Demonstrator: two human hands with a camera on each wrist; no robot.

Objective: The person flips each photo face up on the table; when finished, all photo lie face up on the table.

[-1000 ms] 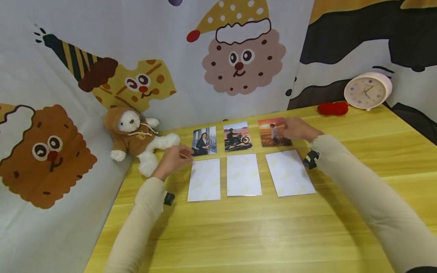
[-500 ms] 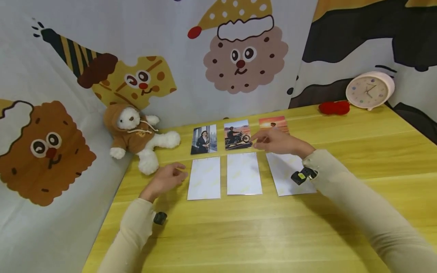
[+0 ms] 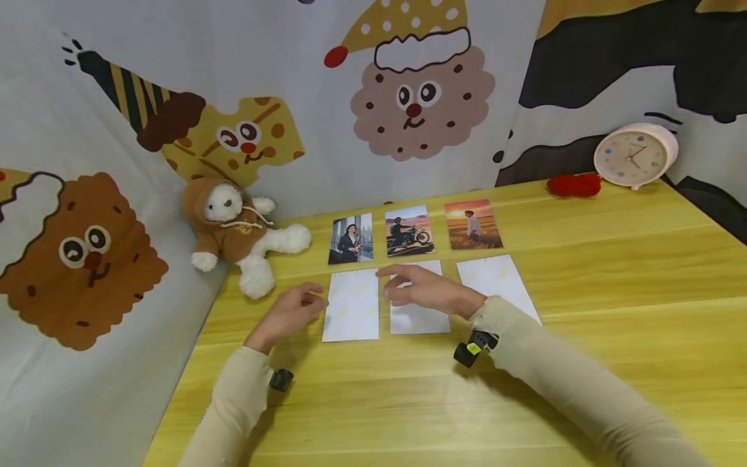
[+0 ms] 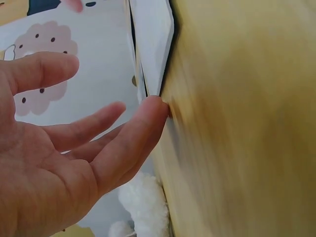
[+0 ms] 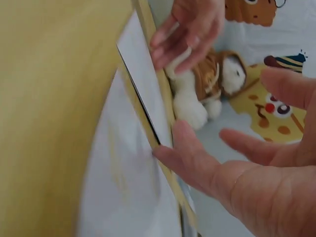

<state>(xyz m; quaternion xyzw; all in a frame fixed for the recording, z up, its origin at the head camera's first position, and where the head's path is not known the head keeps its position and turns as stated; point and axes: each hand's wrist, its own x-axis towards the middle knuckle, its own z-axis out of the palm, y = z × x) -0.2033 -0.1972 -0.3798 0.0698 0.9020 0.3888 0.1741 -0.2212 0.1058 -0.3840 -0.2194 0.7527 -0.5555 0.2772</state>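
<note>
My bare left hand (image 3: 294,309) and right hand (image 3: 423,288): fingers relaxed, near three rectangular white cards (image 3: 351,305). Head view alone clearly shows three rectangular colour photographs (image 3: 410,231).

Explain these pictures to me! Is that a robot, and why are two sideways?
No robot: those are a person's own bare hands, the left hand and the right hand. The big picture comes from a camera on the person's head. The two sideways ones come from little cameras worn on the wrists, so the table looks tipped. On it lie a city-window photo, a motorcycle photo and a sunset-field photo. Nearer the person are three white cards. A hooded teddy bear sits at the left; a red fuzzy thing and a pink alarm clock are at the back right. Neither hand seems to hold anything: the left hand is beside the left card, and the right hand is over the middle one.
</note>
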